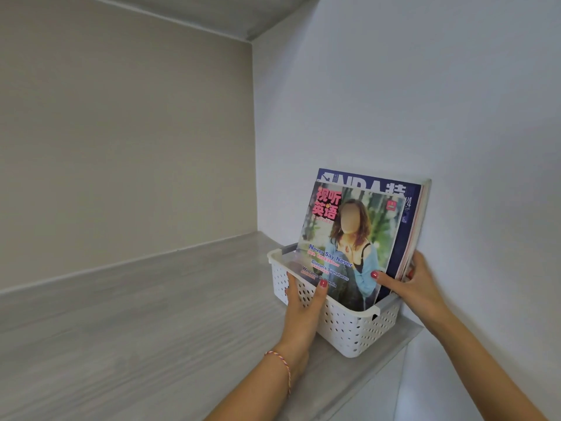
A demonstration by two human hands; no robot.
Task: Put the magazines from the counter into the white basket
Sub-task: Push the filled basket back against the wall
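Observation:
A white perforated basket [349, 329] stands on the grey counter at its right end, against the white wall. Several magazines stand upright in it, leaning back toward the wall. The front magazine [349, 238] has a green cover with red characters; behind it is a dark blue magazine [406, 220]. My left hand [303, 308] grips the basket's near rim, thumb resting on the front magazine's cover. My right hand [409, 281] grips the right edge of the magazine stack, thumb in front and fingers behind.
The grey wood-grain counter [136, 329] stretches left and toward me. A beige wall [121, 132] rises behind it and a white wall [425, 86] on the right. The counter's right edge drops off just past the basket.

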